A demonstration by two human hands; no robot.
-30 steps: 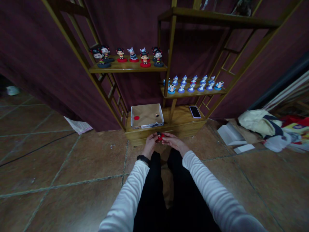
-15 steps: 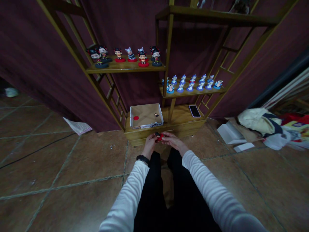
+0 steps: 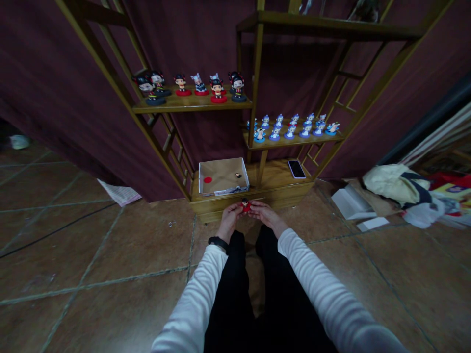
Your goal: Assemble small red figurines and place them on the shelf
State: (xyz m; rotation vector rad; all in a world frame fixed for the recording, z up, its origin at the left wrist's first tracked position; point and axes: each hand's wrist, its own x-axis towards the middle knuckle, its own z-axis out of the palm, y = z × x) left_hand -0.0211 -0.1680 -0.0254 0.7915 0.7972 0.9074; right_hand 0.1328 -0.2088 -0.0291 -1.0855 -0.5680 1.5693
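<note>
Between my two hands is a small black-haired figurine (image 3: 245, 202) on a red round base. My left hand (image 3: 230, 216) pinches the base from the left, and my right hand (image 3: 263, 213) grips it from the right. The figurine stands roughly upright, just in front of the cabinet's edge. Beyond it, a shallow cardboard box (image 3: 224, 166) rests on the low wooden top. Inside the box lie a red disc (image 3: 208, 180) at the left and a small dark-and-pale figurine piece (image 3: 238, 175) at the right.
Several black-haired and grey figurines (image 3: 183, 84) stand on the upper left shelf (image 3: 191, 102). The right shelf (image 3: 298, 140) carries rows of blue-and-white figurines (image 3: 290, 131). A phone (image 3: 296, 169) lies right of the box. Open white packaging (image 3: 351, 202) and bags (image 3: 395, 184) sit on the floor at right.
The figurine in my hands has turned from tilted to more upright and shifted slightly right. Both hands have stayed on its base.
</note>
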